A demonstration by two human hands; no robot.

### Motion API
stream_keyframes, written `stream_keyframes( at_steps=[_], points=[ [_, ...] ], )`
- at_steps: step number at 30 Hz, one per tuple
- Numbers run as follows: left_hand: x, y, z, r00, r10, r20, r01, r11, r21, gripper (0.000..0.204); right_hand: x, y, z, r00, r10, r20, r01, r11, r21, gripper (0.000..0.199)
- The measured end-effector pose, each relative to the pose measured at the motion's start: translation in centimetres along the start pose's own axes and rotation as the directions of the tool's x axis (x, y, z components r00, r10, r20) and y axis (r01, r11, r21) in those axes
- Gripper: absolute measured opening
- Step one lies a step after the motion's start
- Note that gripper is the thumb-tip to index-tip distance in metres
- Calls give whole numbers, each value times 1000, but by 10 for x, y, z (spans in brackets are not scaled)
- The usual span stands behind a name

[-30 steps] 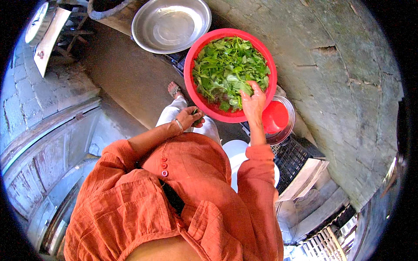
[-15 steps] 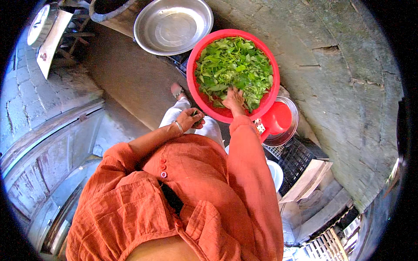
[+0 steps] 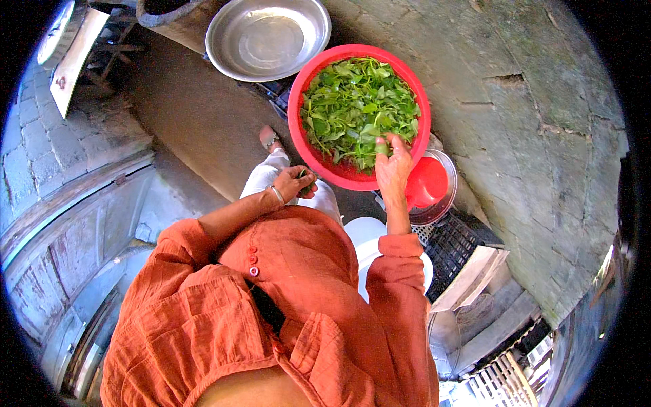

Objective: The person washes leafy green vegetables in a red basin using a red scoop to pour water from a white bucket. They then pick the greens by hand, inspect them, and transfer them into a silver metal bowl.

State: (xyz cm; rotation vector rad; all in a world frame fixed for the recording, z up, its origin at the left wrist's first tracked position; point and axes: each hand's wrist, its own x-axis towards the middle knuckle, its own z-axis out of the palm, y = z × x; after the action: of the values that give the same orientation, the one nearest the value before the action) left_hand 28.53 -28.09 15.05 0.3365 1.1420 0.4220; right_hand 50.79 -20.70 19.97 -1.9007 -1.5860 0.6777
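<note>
A wide red basin (image 3: 293,115) holds a heap of green leaves and stems (image 3: 359,102). Over its near right rim is my right hand (image 3: 395,168), thumb and fingers pinched around a green leaf, just above the heap. My left hand (image 3: 296,183), with a bangle at the wrist, rests curled over my lap, left of the basin's near side. Dark green leafy bits show between its fingers; how much it holds is hidden.
A shallow metal basin (image 3: 268,37) stands beyond the red one. To the right, a red scoop (image 3: 428,183) sits in a round metal pan (image 3: 453,180), near a black plastic crate (image 3: 456,254). A stone wall (image 3: 542,169) runs along the right.
My right hand has come up out of the leaves and back toward me to the right, now with a leaf in its fingers. My left hand stays nearly where it was.
</note>
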Motion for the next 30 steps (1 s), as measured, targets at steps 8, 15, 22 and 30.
stream_keyframes(
  at_steps=[8, 15, 22, 30],
  points=[
    [-3, -4, -11, 999, 35, 6, -35, 999, 34, 16, -10, 69, 101, 942, 214, 258, -50, 852, -522, 43],
    [-4, -2, -11, 999, 35, -28, -34, 999, 26, 15, 10, 77, 86, 994, 5, 106, -5, 1000, -8, 34],
    [-3, 5, -2, 1000, 5, 5, -5, 1000, 30, 14, 4, 5, -2, 990, -113, 82, 113, 994, 0, 32],
    [-1, 5, -7, 1000, -1, 10, 0, 999, 36, 15, 9, 19, 89, 806, 422, 415, -225, 867, -445, 82]
  ],
)
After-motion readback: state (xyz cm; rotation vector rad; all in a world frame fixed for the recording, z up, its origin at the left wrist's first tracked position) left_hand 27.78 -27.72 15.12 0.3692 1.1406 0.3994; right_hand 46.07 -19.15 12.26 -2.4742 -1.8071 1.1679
